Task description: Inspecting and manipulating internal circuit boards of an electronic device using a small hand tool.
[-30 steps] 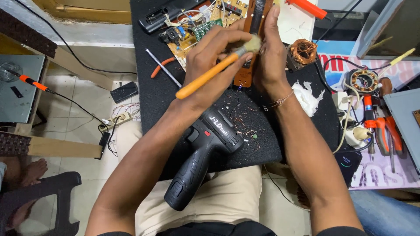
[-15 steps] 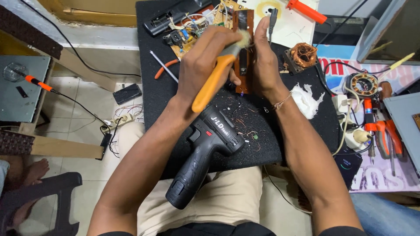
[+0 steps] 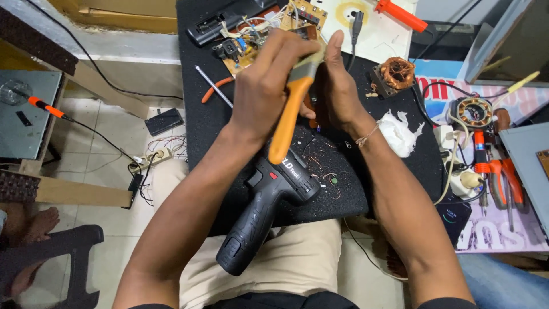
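My left hand (image 3: 266, 86) grips a paintbrush with an orange handle (image 3: 289, 120). Its pale bristles press against the object held in my right hand (image 3: 338, 86). That object is a narrow brown circuit board (image 3: 309, 107), mostly hidden behind both hands. The two hands meet above a black work mat (image 3: 354, 189). A black cordless drill (image 3: 263, 212) lies below them, its grip hanging off the mat's near edge over my lap.
At the mat's far end lie a component-covered circuit board (image 3: 251, 34) and a copper-wound motor (image 3: 397, 71). White tissue (image 3: 400, 131), a stator (image 3: 472, 111) and orange-handled pliers (image 3: 503, 177) sit to the right. An orange soldering iron (image 3: 46, 106) rests at left, a power strip (image 3: 157, 154) on the floor.
The brush handle has swung from a leftward slant to nearly upright, its end now over the drill. Both hands stay together on the board and sit slightly lower.
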